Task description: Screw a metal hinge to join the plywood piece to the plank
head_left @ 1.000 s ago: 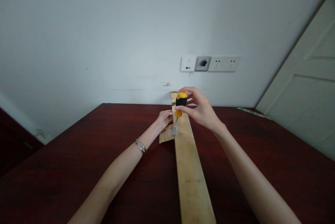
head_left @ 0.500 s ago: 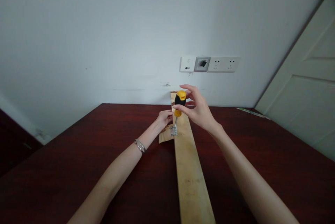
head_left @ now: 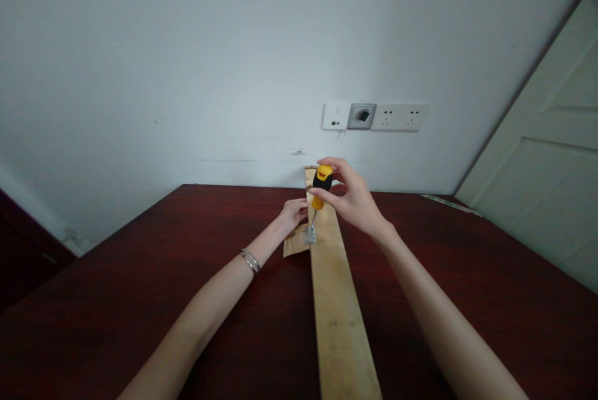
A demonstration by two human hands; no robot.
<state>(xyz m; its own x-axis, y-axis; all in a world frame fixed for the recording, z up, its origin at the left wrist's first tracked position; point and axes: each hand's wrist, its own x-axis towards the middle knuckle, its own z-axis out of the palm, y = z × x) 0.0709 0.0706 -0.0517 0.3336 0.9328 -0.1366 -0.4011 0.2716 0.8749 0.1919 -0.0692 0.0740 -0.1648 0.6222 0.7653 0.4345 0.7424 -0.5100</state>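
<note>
A long wooden board (head_left: 339, 300) runs from the near edge of view toward the wall. At its left edge a small metal hinge (head_left: 309, 235) joins it to a short wooden piece (head_left: 295, 243). My right hand (head_left: 352, 197) grips a yellow and black screwdriver (head_left: 322, 183) between thumb and fingers, its shaft slanting down to the hinge. The exact spot under the tip is too small to make out. Just beyond the short piece, my left hand (head_left: 294, 211) holds the board's left edge; its fingertips are partly hidden.
Beneath everything lies a dark red wooden table (head_left: 224, 232), its far edge against a white wall (head_left: 210, 63). Wall sockets (head_left: 399, 117) sit above the board's far end. On the right stands a pale panelled door (head_left: 560, 163). A flat strip (head_left: 451, 204) lies by the table's far right edge.
My right fingers have shifted slightly around the screwdriver handle, the index finger a little lower. My left hand and the short piece stay in place; the board's near end sits slightly further left.
</note>
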